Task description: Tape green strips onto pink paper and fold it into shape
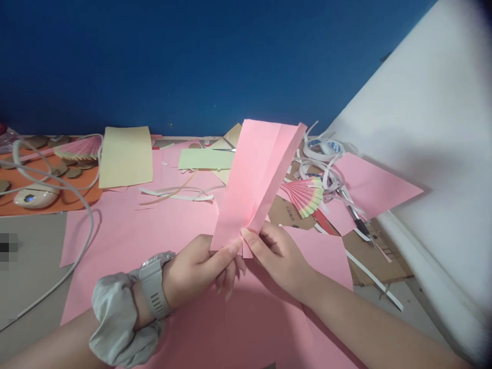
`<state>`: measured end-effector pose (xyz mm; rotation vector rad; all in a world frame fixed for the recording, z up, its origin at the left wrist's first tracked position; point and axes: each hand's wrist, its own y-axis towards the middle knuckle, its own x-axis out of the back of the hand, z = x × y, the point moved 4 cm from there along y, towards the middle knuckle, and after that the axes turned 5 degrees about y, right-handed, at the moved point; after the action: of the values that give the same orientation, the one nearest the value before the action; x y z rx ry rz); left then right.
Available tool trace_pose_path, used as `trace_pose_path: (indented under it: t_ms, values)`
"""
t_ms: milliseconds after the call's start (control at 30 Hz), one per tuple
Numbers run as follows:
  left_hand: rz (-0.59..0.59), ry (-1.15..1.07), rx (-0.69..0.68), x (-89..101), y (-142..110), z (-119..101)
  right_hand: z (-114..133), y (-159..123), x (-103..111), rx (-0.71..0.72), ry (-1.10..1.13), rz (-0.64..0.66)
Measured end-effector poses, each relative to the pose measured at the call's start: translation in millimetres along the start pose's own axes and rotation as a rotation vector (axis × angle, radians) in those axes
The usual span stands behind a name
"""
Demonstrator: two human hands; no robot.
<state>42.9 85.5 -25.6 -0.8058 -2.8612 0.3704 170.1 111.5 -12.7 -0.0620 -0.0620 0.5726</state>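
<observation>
A partly folded strip of pink paper (pixel 253 174) stands tilted up between my hands, with creases along its length and a narrow fold at its right edge. My left hand (pixel 207 264) pinches the lower left end, thumb in front and fingers behind. At the lower right end, my right hand (pixel 279 256) grips the fold, its thumb pressed on the crease close to the left thumb. Under both hands lies a large pink paper sheet (pixel 146 225). A grey watch (pixel 156 287) and a grey scrunchie (pixel 115 318) are on my left wrist.
Pleated pink fans (pixel 303 196) lie to the right and far left. Yellow paper (pixel 126 156), green paper (pixel 203 159) and white strips (pixel 177 193) are behind. Rolls of white strip (pixel 323 148) and a craft knife (pixel 355 218) lie right, a corded white device (pixel 36 196) left. A blue wall (pixel 215 61) stands behind.
</observation>
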Motion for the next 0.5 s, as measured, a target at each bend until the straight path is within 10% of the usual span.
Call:
trace_pose_path:
  t_ms: [500]
  values:
    - [-0.016,-0.002,0.009,-0.5,-1.4,6.9,-4.5,0.2,-5.2,-0.025,0.199,0.086]
